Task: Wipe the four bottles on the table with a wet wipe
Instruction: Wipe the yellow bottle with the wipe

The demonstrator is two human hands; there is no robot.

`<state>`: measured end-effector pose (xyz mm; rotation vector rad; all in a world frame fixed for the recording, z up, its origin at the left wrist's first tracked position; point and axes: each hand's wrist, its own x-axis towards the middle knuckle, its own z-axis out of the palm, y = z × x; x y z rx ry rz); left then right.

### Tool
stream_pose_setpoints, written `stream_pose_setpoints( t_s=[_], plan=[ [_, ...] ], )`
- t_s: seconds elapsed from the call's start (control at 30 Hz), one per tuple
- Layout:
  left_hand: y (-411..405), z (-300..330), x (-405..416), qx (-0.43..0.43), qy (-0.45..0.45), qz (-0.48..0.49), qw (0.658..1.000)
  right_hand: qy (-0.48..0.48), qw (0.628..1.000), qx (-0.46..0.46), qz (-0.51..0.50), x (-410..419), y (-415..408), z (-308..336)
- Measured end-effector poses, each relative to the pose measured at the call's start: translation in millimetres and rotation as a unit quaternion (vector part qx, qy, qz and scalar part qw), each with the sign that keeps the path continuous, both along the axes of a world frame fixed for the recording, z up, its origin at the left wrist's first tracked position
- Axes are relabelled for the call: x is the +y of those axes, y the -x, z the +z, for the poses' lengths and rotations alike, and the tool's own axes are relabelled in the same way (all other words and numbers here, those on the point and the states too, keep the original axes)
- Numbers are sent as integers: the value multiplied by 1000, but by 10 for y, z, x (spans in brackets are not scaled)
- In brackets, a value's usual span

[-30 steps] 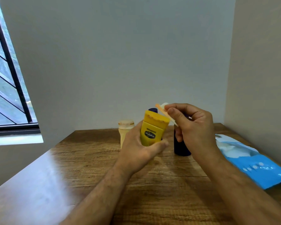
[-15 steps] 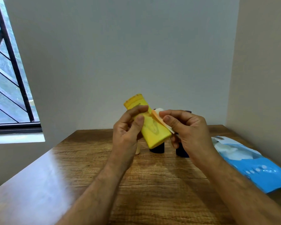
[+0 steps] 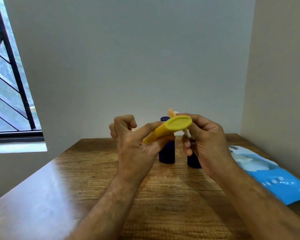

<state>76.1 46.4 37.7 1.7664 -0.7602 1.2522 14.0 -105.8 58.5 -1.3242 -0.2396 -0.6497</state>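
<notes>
My left hand (image 3: 133,146) holds a yellow bottle (image 3: 170,129) tipped almost flat above the wooden table (image 3: 163,196), its oval bottom facing me. My right hand (image 3: 206,141) pinches a folded wet wipe (image 3: 186,133) against the bottle's right side. Behind my hands stand two dark blue bottles, one in the middle (image 3: 166,153) and one (image 3: 193,161) partly hidden by my right hand. A cream bottle seen earlier is hidden behind my left hand.
A blue wet-wipe pack (image 3: 274,177) lies at the table's right edge beside the right wall. A grey wall stands right behind the table. A barred window (image 3: 9,87) is at the left.
My left hand has turned the yellow bottle from upright, through a tilt, to nearly flat with its bottom toward me. The wipe has stayed against the bottle.
</notes>
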Motion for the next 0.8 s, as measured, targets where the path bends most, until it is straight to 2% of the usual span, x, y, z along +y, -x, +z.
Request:
stream_pose_setpoints(
  t_s=[0.13,0.27,0.37,0.5,0.57,0.8],
  plan=[
    [20,-6,-6,31,14,-50,998,-10,1000,-2,2,-13,0,10],
    [35,-13,24,104,44,-108,988,-1,1000,-12,14,-6,8,12],
    [23,-52,23,116,10,-94,989,34,999,-28,14,20,26,4],
    [10,-69,24,125,-12,-59,990,179,975,-62,-114,12,43,-14],
    [5,-76,46,129,-24,-37,991,218,963,-68,-142,6,48,-26],
    [-51,-92,83,157,-30,36,986,256,964,-10,-67,16,81,-21]
  ],
)
